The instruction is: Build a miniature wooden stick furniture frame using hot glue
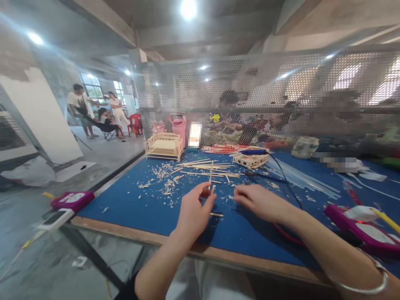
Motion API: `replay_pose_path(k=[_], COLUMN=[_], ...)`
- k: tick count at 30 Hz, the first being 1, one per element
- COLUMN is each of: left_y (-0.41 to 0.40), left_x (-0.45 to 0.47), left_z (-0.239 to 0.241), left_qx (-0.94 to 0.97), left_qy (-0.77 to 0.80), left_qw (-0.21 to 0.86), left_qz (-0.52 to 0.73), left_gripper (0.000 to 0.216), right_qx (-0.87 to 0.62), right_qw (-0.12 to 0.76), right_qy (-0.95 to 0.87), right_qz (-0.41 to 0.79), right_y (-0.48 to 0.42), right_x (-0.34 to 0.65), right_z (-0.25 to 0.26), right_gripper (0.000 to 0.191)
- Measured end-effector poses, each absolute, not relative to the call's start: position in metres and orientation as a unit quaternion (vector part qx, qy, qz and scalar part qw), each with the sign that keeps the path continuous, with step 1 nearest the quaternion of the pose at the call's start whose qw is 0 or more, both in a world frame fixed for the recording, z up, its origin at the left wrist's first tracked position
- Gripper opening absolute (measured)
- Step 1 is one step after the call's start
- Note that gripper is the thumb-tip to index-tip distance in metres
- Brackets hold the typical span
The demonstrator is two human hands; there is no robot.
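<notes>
My left hand, at the middle of the table, pinches a thin wooden stick that stands up between thumb and fingers. A second short stick end shows beside the thumb. To the right, my right hand has its fingers curled together just above the blue tabletop. A small whitish piece shows at its fingertips; its kind is too small to tell. Beyond both hands lies a loose pile of wooden sticks among pale shavings. Another short stick lies below my left hand.
A small slatted wooden model and a pink jug stand at the back left. Farther right are a wooden frame, a blue-handled tool with a black cable and clear strips. Purple power strips flank the table; mesh stands behind.
</notes>
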State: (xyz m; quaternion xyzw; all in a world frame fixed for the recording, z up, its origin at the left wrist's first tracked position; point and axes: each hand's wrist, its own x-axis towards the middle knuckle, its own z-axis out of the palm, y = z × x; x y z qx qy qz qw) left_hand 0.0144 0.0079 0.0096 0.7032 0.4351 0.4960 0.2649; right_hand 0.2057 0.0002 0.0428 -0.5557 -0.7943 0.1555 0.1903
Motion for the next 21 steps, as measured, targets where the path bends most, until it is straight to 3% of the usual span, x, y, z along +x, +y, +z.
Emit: replay_pose_path(k=[5, 7, 14, 21], left_y=[0.014, 0.015, 0.013, 0.012], left_x=[0.021, 0.021, 0.020, 0.018], left_z=[0.014, 0.010, 0.001, 0.001], left_qx=[0.662, 0.642, 0.587, 0.646], left_qy=[0.409, 0.401, 0.380, 0.368], left_qw=[0.317, 0.349, 0.430, 0.401], left_qz=[0.542, 0.553, 0.571, 0.535], left_gripper=[0.021, 0.022, 0.025, 0.021], right_qx=[-0.467, -0.428, -0.424, -0.406], right_qw=[0.470, 0.518, 0.524, 0.511], right_qy=[-0.723, -0.717, -0.733, -0.755], right_qz=[0.194, 0.184, 0.097, 0.060], right_y=[0.010, 0.011, 0.003, -0.006], right_x=[0.186, 0.178, 0.173, 0.170], right_z=[0.055, 0.044, 0.025, 0.031], right_gripper=[0.017, 0.016, 0.013, 0.014])
